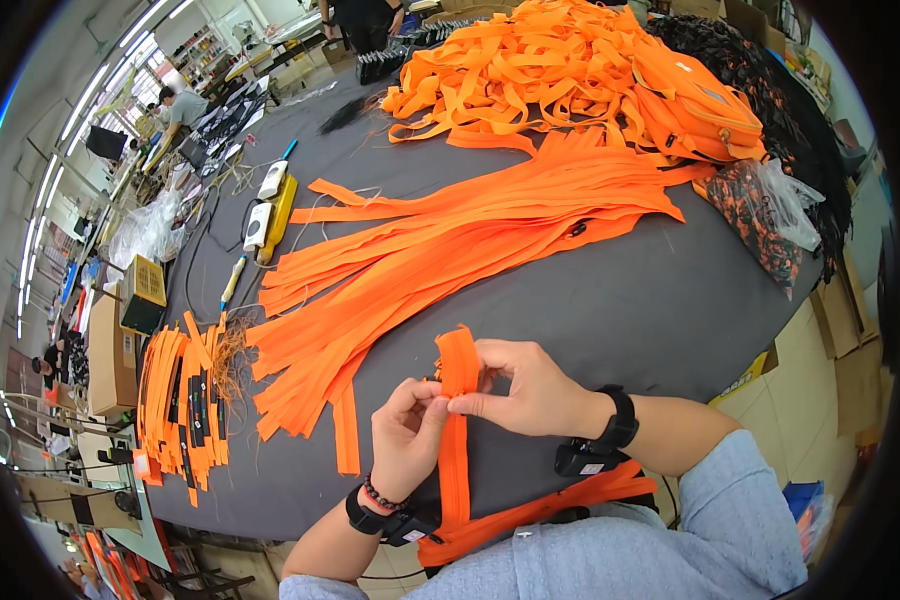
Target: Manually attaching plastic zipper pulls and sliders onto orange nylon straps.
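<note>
Nearer you than the orange stack [460, 235], your left hand [406, 432] and right hand [532, 388] pinch one orange strip [454, 465], thumbs and fingers closed on it; its tail runs away from the stack. Beyond the stack sits an orange strap heap [520, 65]; left of the stack, a yellow power strip [282, 208].

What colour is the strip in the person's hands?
The strip is bright orange, seen in the head view.
</note>
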{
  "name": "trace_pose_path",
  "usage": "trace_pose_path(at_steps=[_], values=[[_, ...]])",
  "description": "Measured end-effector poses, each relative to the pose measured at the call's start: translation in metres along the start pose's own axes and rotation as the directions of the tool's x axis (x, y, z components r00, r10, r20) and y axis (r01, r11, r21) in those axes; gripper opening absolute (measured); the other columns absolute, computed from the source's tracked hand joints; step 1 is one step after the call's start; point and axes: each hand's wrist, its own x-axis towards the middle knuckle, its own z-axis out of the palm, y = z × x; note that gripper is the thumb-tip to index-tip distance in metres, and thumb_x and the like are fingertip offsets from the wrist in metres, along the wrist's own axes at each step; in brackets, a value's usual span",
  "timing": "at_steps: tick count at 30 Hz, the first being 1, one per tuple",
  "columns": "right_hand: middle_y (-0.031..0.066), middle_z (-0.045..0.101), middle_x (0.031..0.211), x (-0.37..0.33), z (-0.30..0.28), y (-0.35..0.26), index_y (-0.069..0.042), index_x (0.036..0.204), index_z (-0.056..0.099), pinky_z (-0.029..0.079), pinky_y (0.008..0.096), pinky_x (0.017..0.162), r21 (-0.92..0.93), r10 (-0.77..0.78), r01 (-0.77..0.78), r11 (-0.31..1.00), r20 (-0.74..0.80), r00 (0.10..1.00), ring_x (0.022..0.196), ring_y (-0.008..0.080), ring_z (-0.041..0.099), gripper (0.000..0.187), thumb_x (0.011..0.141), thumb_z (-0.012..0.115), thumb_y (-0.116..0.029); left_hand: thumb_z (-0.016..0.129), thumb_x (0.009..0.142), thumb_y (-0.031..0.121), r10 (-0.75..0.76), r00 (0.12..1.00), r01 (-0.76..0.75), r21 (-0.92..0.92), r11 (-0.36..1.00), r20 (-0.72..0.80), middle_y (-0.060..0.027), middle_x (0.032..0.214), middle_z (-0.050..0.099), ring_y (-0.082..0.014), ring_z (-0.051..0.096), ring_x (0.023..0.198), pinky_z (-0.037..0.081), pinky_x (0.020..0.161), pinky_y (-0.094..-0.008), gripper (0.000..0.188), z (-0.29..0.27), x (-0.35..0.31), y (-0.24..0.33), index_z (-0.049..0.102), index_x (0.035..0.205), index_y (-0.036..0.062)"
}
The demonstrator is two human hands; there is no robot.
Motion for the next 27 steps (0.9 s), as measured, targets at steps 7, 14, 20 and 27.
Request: trace_pose_path(at_steps=[7, 14, 20, 27], values=[[0.0051, 0.065, 0.099, 0.01, -0.017, -0.006, 0.001, 0.101, 0.06, 0.051, 0.0245, 0.082, 0.45, 0.222, -0.206, 0.869, 0.017, 0.975, 0.092, 0.0103, 0.062, 0.015, 0.088, 0.066, -0.004, 0.053, 0.094, -0.001, -0.032, 0.987, 0.034, -0.013, 0.999, 0.156, -0.0014, 0.089, 0.052, -0.0068, 0.047, 0.077, 0.04, 0.07, -0.0212, 0.023, 0.0, -0.004, 0.009, 0.058, 0.116, -0.0041], [0.0041, 0.065, 0.094, 0.001, 0.001, 0.0, 0.002, 0.102, 0.061, 0.052, 0.0228, 0.077, 0.383, 0.092, -0.12, 0.916, 0.091, 0.992, 0.084, 0.0083, 0.062, 0.02, 0.085, 0.07, -0.004, 0.057, 0.091, -0.002, 0.011, 0.997, 0.009, -0.24, 0.971, 0.082, -0.0043, 0.101, 0.057, -0.0088, 0.057, 0.091, 0.048, 0.078, -0.022, 0.01, -0.002, 0.002, 0.007, 0.059, 0.101, -0.0038], [0.0044, 0.065, 0.09, 0.001, 0.004, 0.0, 0.003, 0.099, 0.063, 0.053, 0.0215, 0.074, 0.414, 0.172, -0.177, 0.893, 0.049, 0.984, 0.082, 0.0078, 0.063, 0.019, 0.083, 0.072, -0.003, 0.06, 0.091, 0.001, -0.06, 0.995, 0.081, -0.314, 0.946, 0.077, -0.004, 0.093, 0.059, -0.0089, 0.058, 0.086, 0.047, 0.074, -0.0214, 0.012, -0.003, -0.002, 0.011, 0.061, 0.102, -0.004], [0.0066, 0.067, 0.09, 0.002, 0.002, 0.004, 0.003, 0.095, 0.065, 0.054, 0.0216, 0.074, 0.464, 0.165, -0.162, 0.871, 0.034, 0.986, 0.081, 0.0096, 0.065, 0.013, 0.084, 0.07, 0.0, 0.061, 0.091, 0.001, 0.02, 0.999, -0.009, -0.225, 0.974, 0.045, -0.0037, 0.088, 0.057, -0.0076, 0.053, 0.077, 0.044, 0.067, -0.0216, 0.019, -0.001, -0.001, 0.012, 0.064, 0.108, -0.0052]])
